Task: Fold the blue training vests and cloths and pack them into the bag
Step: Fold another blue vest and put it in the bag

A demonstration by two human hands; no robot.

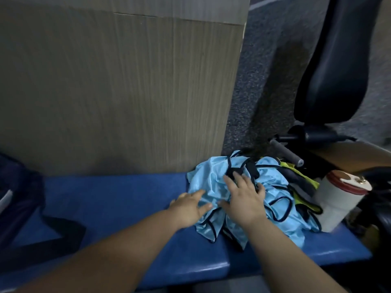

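Note:
A crumpled heap of light blue training vests [281, 210] with black trim lies on the right part of a blue padded bench [118, 199]. My left hand [190, 206] rests at the heap's left edge, fingers spread, touching the fabric. Flat on top of the heap lies my right hand [245, 197], fingers apart, pressing on the cloth near a black strap. Neither hand has closed on anything. A dark navy bag [19, 199] with a black strap [55, 235] sits at the bench's left end, partly cut off by the frame.
Yellow-green and dark cloths [300, 187] lie behind the blue heap. A white cylindrical container with a red-rimmed lid [340, 197] stands at the bench's right end. A wood-grain panel [118, 89] rises behind the bench. Black exercise equipment [332, 81] stands at the right.

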